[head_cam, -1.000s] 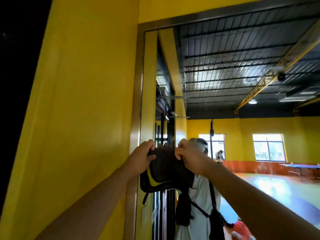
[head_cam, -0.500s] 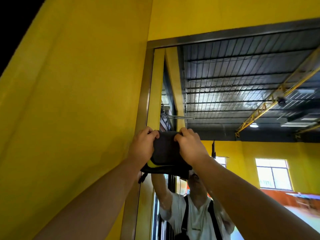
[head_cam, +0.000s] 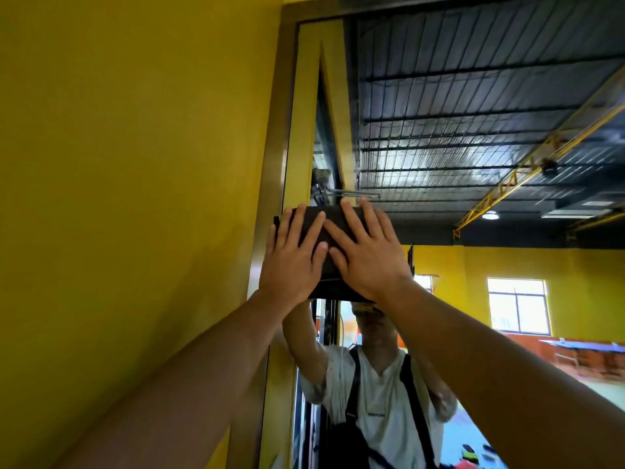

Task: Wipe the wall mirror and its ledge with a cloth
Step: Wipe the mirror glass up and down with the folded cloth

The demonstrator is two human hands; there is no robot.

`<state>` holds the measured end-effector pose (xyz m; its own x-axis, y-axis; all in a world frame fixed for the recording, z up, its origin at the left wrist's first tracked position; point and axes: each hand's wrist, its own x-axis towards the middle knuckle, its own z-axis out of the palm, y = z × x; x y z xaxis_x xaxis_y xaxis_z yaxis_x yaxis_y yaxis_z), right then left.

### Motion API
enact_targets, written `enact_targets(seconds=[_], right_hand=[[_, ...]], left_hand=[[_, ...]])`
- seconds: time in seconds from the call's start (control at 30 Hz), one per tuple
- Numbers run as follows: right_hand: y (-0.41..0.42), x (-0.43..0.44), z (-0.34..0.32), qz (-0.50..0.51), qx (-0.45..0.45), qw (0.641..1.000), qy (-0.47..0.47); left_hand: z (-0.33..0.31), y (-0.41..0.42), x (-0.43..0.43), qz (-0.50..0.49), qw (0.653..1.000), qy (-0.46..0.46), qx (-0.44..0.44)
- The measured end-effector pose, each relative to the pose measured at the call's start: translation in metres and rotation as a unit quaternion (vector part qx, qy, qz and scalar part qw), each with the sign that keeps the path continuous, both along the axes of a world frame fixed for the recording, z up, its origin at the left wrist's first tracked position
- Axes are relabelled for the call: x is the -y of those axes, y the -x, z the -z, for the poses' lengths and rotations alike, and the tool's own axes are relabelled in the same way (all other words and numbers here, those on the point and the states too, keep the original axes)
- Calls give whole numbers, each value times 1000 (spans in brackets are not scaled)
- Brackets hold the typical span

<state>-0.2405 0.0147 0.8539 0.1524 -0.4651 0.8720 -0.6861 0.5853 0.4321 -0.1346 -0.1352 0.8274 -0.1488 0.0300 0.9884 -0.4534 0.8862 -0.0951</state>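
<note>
A large wall mirror (head_cam: 473,130) with a bronze metal frame (head_cam: 270,164) fills the right of the view and reflects a hall with a dark ceiling. A dark folded cloth (head_cam: 333,220) lies flat against the glass near the mirror's left edge. My left hand (head_cam: 291,262) presses on the cloth's left half with its fingers spread. My right hand (head_cam: 368,252) presses flat on the right half, fingers spread, touching the left hand. Both arms reach up. The ledge is not in view.
A yellow wall (head_cam: 135,198) stands on the left, right beside the mirror frame. The mirror shows a person in a white shirt with black straps (head_cam: 382,401), raised arms, a yellow crane beam (head_cam: 541,154) and a window (head_cam: 517,306).
Both hands have gone from gripping the cloth's top edge to lying flat on it with fingers spread. The cloth has moved higher up the mirror and the view has tilted upward.
</note>
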Motion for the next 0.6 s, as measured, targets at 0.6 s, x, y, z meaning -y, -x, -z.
enact_targets(seconds=[0.6], right_hand=[[8, 2, 124, -51, -29, 998, 20]], left_hand=[[123, -3, 1, -12, 1000, 11, -8]])
